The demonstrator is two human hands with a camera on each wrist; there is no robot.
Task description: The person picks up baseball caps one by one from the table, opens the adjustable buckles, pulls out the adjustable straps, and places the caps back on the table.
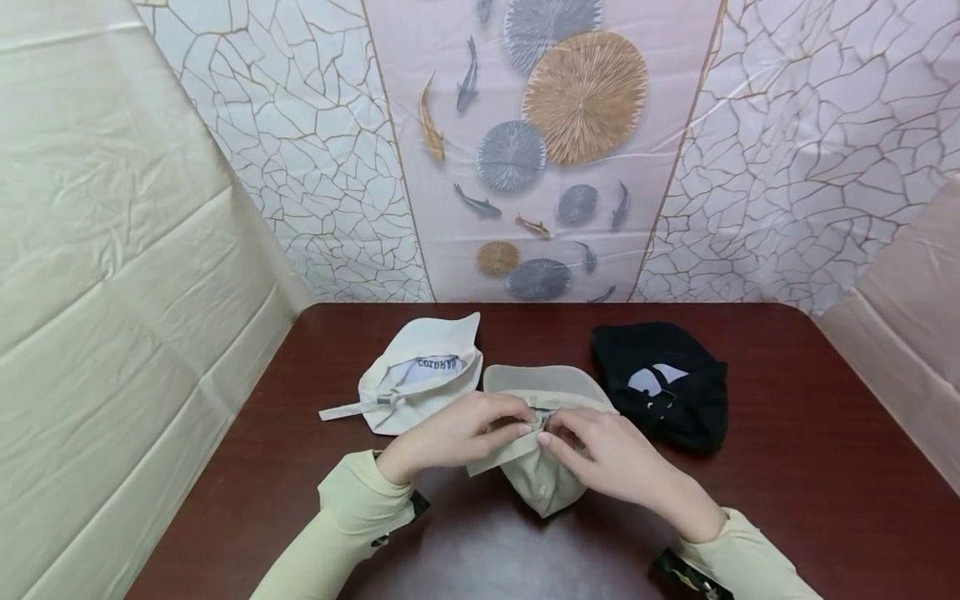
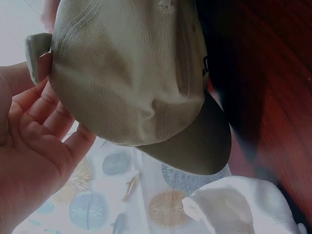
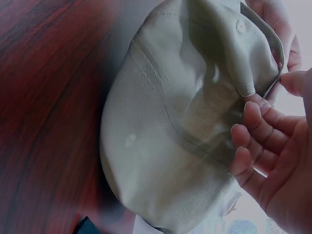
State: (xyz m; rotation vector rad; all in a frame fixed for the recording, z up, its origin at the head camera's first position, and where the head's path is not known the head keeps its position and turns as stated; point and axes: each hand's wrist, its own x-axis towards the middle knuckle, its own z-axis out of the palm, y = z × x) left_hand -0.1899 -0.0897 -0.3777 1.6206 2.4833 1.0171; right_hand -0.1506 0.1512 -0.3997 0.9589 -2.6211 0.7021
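A beige baseball cap (image 1: 546,477) stands at the middle of the table, its brim (image 1: 536,381) toward the far side. At its back strap, my left hand (image 1: 472,427) pinches the strap between thumb and fingers; the strap's loose end (image 1: 495,460) sticks out below that hand. My right hand (image 1: 611,454) pinches the strap edge from the other side, fingertips close to the left hand's. In the right wrist view, the thumb and index finger grip the band's edge (image 3: 273,48), while the other fingers rest near the crown (image 3: 161,122). The buckle area is mostly hidden by fingers.
Behind on the left lies a white cap (image 1: 420,375), its strap end reaching leftward and lettering inside. On the right, close to the beige cap, lies a black cap (image 1: 675,392) with a white patch showing. Dark red wood forms the table (image 1: 810,467), with patterned cloth (image 1: 540,183) behind.
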